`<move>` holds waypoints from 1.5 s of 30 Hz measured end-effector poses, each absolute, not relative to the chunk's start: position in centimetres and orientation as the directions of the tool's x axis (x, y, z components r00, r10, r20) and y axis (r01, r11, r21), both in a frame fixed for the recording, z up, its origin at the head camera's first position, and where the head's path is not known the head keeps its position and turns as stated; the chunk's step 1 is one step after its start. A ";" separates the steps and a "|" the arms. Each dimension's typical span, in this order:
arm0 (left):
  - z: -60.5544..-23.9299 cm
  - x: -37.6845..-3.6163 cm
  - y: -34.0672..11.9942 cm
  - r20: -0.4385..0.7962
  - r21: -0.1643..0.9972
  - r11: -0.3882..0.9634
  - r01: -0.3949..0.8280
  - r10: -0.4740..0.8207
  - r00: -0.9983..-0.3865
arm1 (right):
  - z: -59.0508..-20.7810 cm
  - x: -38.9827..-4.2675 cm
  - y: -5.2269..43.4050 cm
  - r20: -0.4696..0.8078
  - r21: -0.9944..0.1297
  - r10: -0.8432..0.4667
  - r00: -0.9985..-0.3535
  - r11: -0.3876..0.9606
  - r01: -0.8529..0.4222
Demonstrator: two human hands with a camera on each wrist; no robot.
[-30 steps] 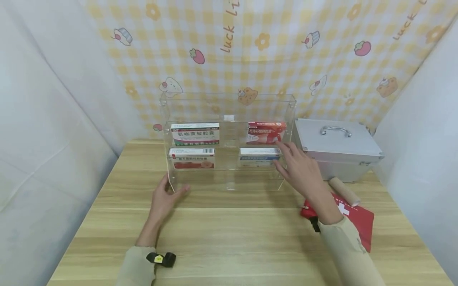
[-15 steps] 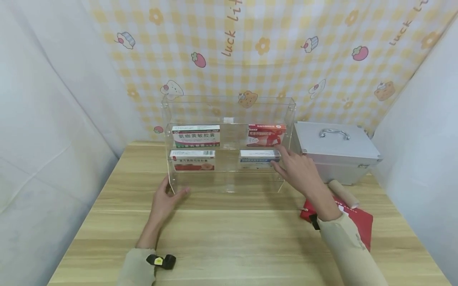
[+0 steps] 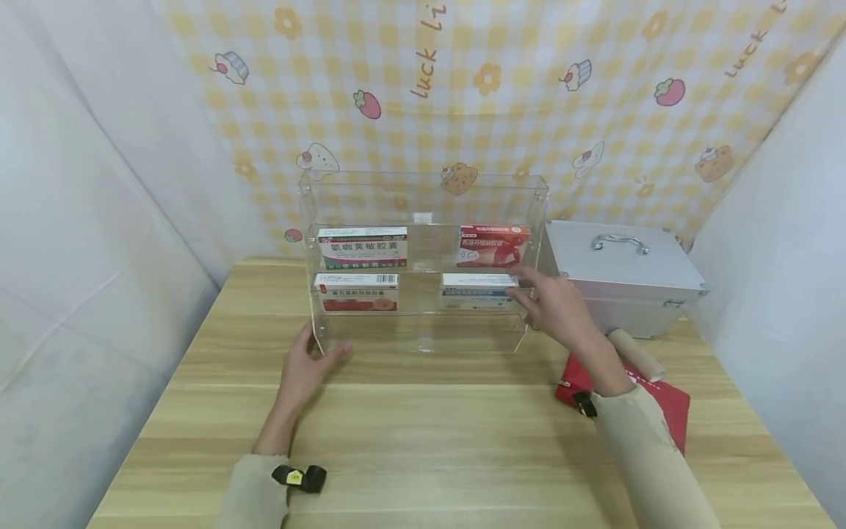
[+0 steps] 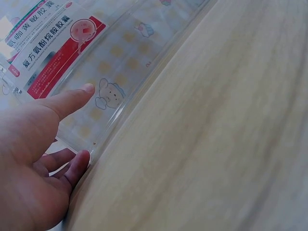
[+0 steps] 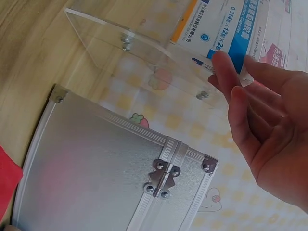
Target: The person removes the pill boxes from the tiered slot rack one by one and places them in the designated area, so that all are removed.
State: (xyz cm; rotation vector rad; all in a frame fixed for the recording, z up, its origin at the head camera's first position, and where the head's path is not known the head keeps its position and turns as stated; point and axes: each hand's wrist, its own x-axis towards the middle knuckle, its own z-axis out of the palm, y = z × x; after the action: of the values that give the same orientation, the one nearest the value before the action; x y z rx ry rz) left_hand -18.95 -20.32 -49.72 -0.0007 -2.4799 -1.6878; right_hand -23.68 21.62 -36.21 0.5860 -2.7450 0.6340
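Loosely, the left hand (image 3: 305, 369) lies open at the rack's (image 3: 423, 197) 7 o'clock corner, holding nothing; the right hand (image 3: 554, 305), fingers straight, touches the blue box (image 3: 477, 289) at 4 o'clock.

Shelf rack (image 3: 423, 198): clear glossy acrylic. Table (image 3: 423, 441): matt wood grain. Case (image 3: 621, 275): brushed silver metal. Medicine boxes (image 3: 362, 247): printed card. Pouch (image 3: 667, 411): red cloth.

On the checked backdrop (image 3: 595, 110) we read "Luck Li". In the clear shelf (image 3: 423, 198), the upper left box (image 3: 363, 247) shows "氨咖黄敏胶囊", the lower left box (image 3: 358, 292) "复方氨酚烷胺胶囊" and a barcode. The red pouch (image 3: 667, 411) beside it bears a white cross.
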 end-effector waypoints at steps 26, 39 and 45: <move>-49.4 -18.9 -20.0 0.114 0.920 0.385 0.075 -0.080 -0.990 | -35.1 -23.3 21.7 0.419 -0.550 -0.251 -0.873 0.694 -0.464; -49.4 -18.9 -20.1 0.113 0.917 0.393 0.072 -0.082 -0.990 | -33.4 -22.6 21.9 0.553 -0.475 -0.210 -0.806 0.716 -0.512; -49.3 -18.9 -20.2 0.103 0.915 0.400 0.058 -0.092 -0.990 | -32.0 -21.2 22.1 0.634 -0.433 -0.219 -0.742 0.694 -0.575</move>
State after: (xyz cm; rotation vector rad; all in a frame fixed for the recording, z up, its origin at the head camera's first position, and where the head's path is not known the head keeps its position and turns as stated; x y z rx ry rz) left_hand -18.88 -20.16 -49.31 0.0304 -2.5114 -1.6493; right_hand -21.22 22.12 -32.01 0.6067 -2.3527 0.8554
